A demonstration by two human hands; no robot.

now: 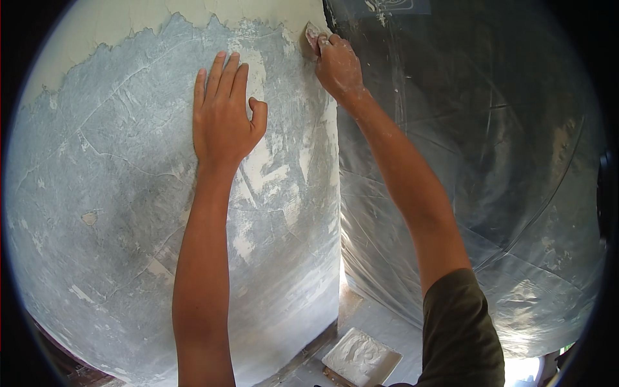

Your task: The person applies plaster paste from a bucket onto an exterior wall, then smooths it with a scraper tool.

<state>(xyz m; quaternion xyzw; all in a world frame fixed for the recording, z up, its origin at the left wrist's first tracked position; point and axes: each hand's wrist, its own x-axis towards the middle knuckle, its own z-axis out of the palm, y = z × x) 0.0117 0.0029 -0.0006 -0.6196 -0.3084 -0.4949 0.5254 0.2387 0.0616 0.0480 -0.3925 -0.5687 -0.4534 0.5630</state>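
Observation:
My left hand (222, 122) lies flat against a grey plastered wall (135, 161), its fingers stretched upward and nothing in it. Higher up, at the wall's right-hand edge, my right hand (340, 68) grips a small putty knife (312, 39). The knife's blade is smeared with white filler and touches the wall close to the corner; most of its handle is hidden in my fist. A coat of cream-white filler (129, 19) covers the top of the wall and ends in a ragged lower border. White patches streak the grey surface beside my left hand.
Dark, creased plastic sheeting (477, 142) hangs to the right of the wall's edge, spotted with white. Down on the floor, near the foot of the wall, sits a shallow tray (362, 358) of white filler. Bright light shows at the lower right.

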